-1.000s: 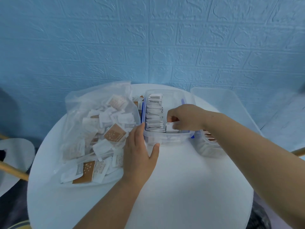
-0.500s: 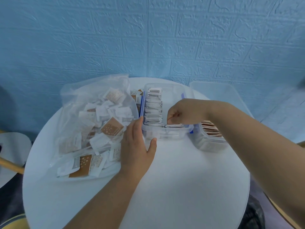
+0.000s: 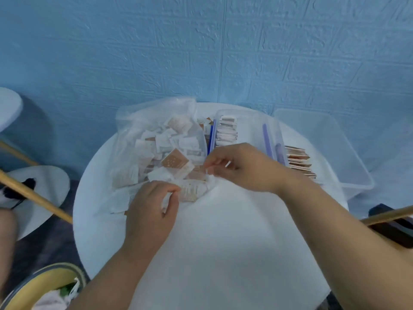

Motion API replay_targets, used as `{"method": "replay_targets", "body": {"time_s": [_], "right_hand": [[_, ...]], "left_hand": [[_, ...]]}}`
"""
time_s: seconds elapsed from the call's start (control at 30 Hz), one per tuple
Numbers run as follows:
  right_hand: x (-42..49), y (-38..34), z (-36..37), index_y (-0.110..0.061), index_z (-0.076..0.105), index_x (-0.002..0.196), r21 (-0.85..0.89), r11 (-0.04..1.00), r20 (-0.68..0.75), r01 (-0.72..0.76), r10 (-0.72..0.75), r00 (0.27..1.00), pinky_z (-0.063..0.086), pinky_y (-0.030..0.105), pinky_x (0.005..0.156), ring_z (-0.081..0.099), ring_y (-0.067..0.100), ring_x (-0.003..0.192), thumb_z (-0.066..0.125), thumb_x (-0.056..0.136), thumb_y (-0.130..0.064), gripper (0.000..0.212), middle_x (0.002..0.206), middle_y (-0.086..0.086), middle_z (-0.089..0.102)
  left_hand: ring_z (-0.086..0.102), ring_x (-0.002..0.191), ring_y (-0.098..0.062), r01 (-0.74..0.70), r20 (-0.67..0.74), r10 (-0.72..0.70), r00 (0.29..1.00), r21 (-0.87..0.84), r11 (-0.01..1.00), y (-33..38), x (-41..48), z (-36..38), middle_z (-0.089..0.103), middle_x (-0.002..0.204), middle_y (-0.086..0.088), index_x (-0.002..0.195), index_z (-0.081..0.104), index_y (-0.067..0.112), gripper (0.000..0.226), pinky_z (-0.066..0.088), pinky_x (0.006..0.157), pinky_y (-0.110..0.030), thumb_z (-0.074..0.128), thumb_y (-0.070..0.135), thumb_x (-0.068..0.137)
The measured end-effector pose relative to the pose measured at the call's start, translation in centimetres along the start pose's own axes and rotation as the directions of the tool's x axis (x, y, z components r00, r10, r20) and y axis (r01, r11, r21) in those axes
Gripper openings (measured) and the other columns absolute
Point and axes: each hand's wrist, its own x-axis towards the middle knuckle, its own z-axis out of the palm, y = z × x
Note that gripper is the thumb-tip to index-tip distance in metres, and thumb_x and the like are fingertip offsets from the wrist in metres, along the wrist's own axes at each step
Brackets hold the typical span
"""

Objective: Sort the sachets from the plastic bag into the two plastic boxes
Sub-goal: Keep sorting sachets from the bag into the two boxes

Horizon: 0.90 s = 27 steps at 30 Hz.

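Now both hands met at the plastic bag (image 3: 134,121) mouth.
Head view: right hand (image 3: 241,168) pinched what looked like a white sachet (image 3: 207,172), with the white-sachet box (image 3: 250,130) just behind it. The left hand (image 3: 152,206) curled beside a printed sachet (image 3: 190,191), grip unclear. The loose sachets (image 3: 169,148) lay leftward inside the bag.

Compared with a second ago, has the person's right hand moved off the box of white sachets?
Yes. The right hand has left the box of white sachets and moved left, to the mouth of the plastic bag.
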Motion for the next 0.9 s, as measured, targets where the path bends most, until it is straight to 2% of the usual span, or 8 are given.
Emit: {"method": "replay_targets", "body": {"time_s": [0.13, 0.23, 0.37, 0.47, 0.53, 0.73, 0.83, 0.9], "right_hand": [[0.0, -0.5, 5.6, -0.014, 0.068, 0.103, -0.139, 0.986, 0.146, 0.089, -0.069, 0.987, 0.045, 0.022, 0.078, 0.055, 0.012, 0.086, 0.053, 0.093, -0.018, 0.019, 0.100, 0.003, 0.066], [0.3, 0.8, 8.4, -0.011, 0.066, 0.098, -0.268, 0.960, 0.063, 0.082, -0.067, 0.996, 0.048, 0.039, 0.082, 0.052, 0.018, 0.104, 0.047, 0.092, -0.016, 0.020, 0.106, 0.004, 0.061], [0.7, 1.3, 9.7, -0.015, 0.058, 0.119, -0.326, 0.944, 0.017, -0.043, 0.051, 0.999, 0.041, 0.035, 0.100, 0.036, 0.014, 0.131, 0.056, 0.089, -0.036, 0.036, 0.137, -0.003, 0.047], [1.0, 0.6, 10.1, -0.017, 0.051, 0.130, -0.347, 0.930, 0.001, -0.125, 0.133, 0.991, 0.035, 0.030, 0.104, 0.035, 0.015, 0.131, 0.066, 0.079, -0.048, 0.061, 0.139, -0.002, 0.044], [1.3, 0.2, 10.2, -0.016, 0.053, 0.128, -0.333, 0.929, -0.051, -0.164, 0.156, 0.987, 0.037, 0.031, 0.100, 0.041, 0.017, 0.124, 0.069, 0.075, -0.048, 0.064, 0.133, 0.001, 0.049], [1.6, -0.4, 10.5, -0.022, 0.058, 0.120, -0.339, 0.918, -0.113, -0.208, 0.180, 0.977, 0.045, 0.028, 0.084, 0.051, 0.019, 0.108, 0.066, 0.079, -0.039, 0.045, 0.116, -0.002, 0.057], [1.5, -0.6, 10.5, -0.019, 0.063, 0.095, -0.385, 0.907, -0.141, -0.169, 0.123, 0.982, 0.040, 0.026, 0.067, 0.057, 0.023, 0.092, 0.055, 0.084, -0.027, 0.016, 0.101, 0.001, 0.059], [1.4, -0.6, 10.3, -0.015, 0.062, 0.083, -0.390, 0.910, -0.168, -0.139, 0.078, 0.983, 0.044, 0.030, 0.063, 0.058, 0.026, 0.083, 0.051, 0.084, -0.020, 0.013, 0.092, 0.004, 0.061]], "left_hand": [[0.052, 0.091, -0.013, 0.029, 0.069, -0.042, 0.997, 0.187, 0.982, -3.5, -1.6, -2.0, 0.066, 0.096, -0.002, 0.093, 0.069, 0.012, 0.038, 0.038, 0.079, -0.016, 0.040, 0.034, 0.084], [0.060, 0.099, -0.022, 0.011, 0.196, -0.070, 0.978, 0.291, 0.957, -4.6, -1.9, -2.6, 0.066, 0.109, -0.002, 0.104, 0.068, 0.011, 0.049, 0.047, 0.083, -0.029, 0.037, 0.042, 0.085], [0.064, 0.098, -0.022, -0.127, 0.307, 0.008, 0.952, 0.369, 0.921, -5.0, -1.6, -2.9, 0.067, 0.110, 0.000, 0.107, 0.068, 0.013, 0.054, 0.050, 0.079, -0.033, 0.039, 0.049, 0.079], [0.058, 0.111, -0.020, -0.105, 0.367, -0.022, 0.930, 0.322, 0.941, -5.2, -1.0, -3.3, 0.062, 0.120, 0.003, 0.116, 0.064, 0.016, 0.056, 0.040, 0.091, -0.028, 0.049, 0.054, 0.079], [0.056, 0.113, -0.020, -0.080, 0.345, -0.022, 0.938, 0.280, 0.957, -5.2, -0.6, -3.4, 0.062, 0.121, 0.003, 0.117, 0.064, 0.017, 0.053, 0.038, 0.094, -0.028, 0.057, 0.050, 0.077], [0.067, 0.086, -0.017, -0.144, 0.167, 0.107, 0.980, 0.232, 0.962, -5.2, -1.3, -3.2, 0.072, 0.096, 0.001, 0.094, 0.074, 0.014, 0.037, 0.054, 0.074, -0.028, 0.048, 0.038, 0.082], [0.068, 0.079, -0.018, -0.172, 0.028, 0.170, 0.985, 0.176, 0.969, -5.0, -1.5, -3.2, 0.072, 0.089, -0.002, 0.091, 0.073, 0.010, 0.027, 0.057, 0.067, -0.029, 0.053, 0.027, 0.086], [0.067, 0.076, -0.016, -0.163, -0.041, 0.169, 0.985, 0.125, 0.979, -4.7, -1.3, -3.2, 0.072, 0.087, -0.002, 0.089, 0.072, 0.009, 0.025, 0.056, 0.064, -0.029, 0.053, 0.026, 0.089]]}}
